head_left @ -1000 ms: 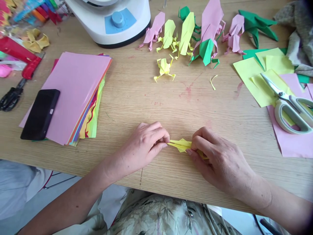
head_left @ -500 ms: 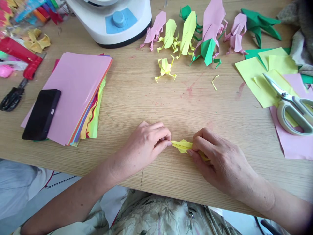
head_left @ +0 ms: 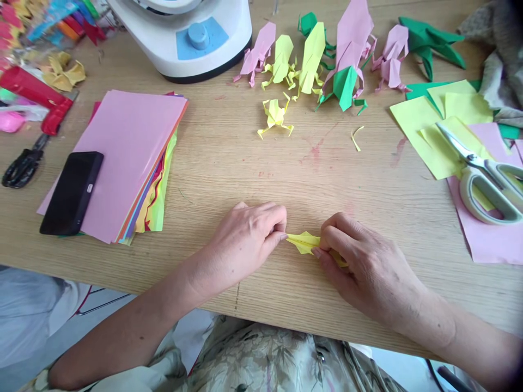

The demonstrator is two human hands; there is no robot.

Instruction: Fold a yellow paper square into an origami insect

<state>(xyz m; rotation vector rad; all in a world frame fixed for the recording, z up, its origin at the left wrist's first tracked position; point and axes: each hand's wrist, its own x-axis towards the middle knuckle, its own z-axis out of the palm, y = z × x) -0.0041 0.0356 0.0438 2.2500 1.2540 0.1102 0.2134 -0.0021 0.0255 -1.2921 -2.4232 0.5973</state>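
A small folded yellow paper piece (head_left: 304, 242) lies on the wooden table (head_left: 286, 179) near its front edge. My left hand (head_left: 245, 239) pinches the piece's left tip with thumb and fingers closed. My right hand (head_left: 363, 267) is closed over its right end, covering that part. Only the middle of the yellow piece shows between the two hands.
A stack of coloured paper (head_left: 126, 158) with a black phone (head_left: 72, 192) lies at left. Folded paper figures (head_left: 314, 60) line the back, one small yellow one (head_left: 275, 115) nearer. Scissors (head_left: 486, 174) rest on loose sheets at right. A white appliance (head_left: 188, 32) stands behind; black-handled scissors (head_left: 22, 163) lie far left.
Both hands stay pinched on the yellow paper piece; my left fingers have shifted slightly along its tip. The view has moved a little.
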